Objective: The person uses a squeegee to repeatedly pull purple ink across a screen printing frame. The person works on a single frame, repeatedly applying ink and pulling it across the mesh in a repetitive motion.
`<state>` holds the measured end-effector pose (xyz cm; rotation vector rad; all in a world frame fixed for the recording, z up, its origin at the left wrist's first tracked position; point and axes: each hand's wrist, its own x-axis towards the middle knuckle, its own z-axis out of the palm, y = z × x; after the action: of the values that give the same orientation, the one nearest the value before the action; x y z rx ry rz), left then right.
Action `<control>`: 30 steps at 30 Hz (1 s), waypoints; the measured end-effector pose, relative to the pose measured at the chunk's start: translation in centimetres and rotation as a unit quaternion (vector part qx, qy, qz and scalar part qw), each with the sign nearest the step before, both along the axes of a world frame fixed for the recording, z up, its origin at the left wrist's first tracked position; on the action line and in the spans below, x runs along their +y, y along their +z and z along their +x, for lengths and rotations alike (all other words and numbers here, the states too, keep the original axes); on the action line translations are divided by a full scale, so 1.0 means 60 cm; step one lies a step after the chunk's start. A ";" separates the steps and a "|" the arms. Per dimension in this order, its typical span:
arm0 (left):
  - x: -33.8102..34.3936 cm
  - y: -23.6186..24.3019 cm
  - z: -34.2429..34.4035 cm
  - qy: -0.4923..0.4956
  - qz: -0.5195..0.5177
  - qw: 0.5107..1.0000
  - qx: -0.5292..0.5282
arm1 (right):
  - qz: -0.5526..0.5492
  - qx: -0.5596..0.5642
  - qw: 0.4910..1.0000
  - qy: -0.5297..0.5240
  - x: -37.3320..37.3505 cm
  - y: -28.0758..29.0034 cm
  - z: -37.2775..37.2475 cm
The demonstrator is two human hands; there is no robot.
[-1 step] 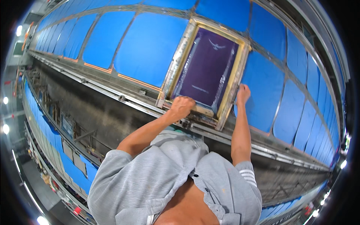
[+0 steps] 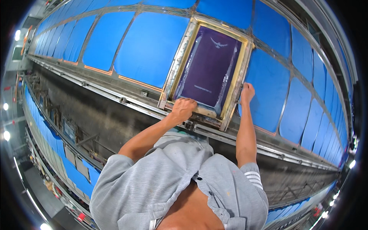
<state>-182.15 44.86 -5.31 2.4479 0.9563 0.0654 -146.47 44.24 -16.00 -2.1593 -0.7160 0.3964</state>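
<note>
In front of me a screen-printing frame [image 2: 180,57] with pale, stained bars lies on the blue panels. Its dark purple mesh [image 2: 209,65] shows a light bird-like emblem near the far end and small pale lettering near the close end. Along the near end inside the frame lies a wooden-handled squeegee [image 2: 206,111]. My left hand [image 2: 184,109] is closed over the squeegee's left part, fingers curled down. Against the frame's right outer side, my right hand [image 2: 247,93] makes a fist; what its fingers hold is hidden.
Rows of blue panels [image 2: 151,48] cover the long table to both sides. A metal rail [image 2: 103,92] runs along its near edge, close to my body. Behind a dark aisle [image 2: 92,115] on the left stands another long table with blue sheets [image 2: 57,142].
The view has shifted very slightly, so the frame and both hands appear a little higher and further left. Both hands keep their places at the frame.
</note>
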 end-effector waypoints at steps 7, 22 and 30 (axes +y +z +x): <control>-0.031 -0.021 -0.011 0.005 0.010 1.000 -0.013 | -0.047 -0.003 0.998 -0.033 0.001 0.021 -0.003; 0.497 -0.071 0.303 -0.007 0.137 0.990 -0.033 | 0.057 -0.267 0.924 0.267 0.267 0.195 0.023; 0.674 -0.027 0.383 -0.035 0.059 0.995 0.071 | -0.314 -0.147 0.805 0.482 0.548 0.229 0.058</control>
<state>-159.16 85.30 -6.91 2.6220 0.9508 -0.0806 -142.98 77.12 -2.25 -2.2931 -2.1271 0.9301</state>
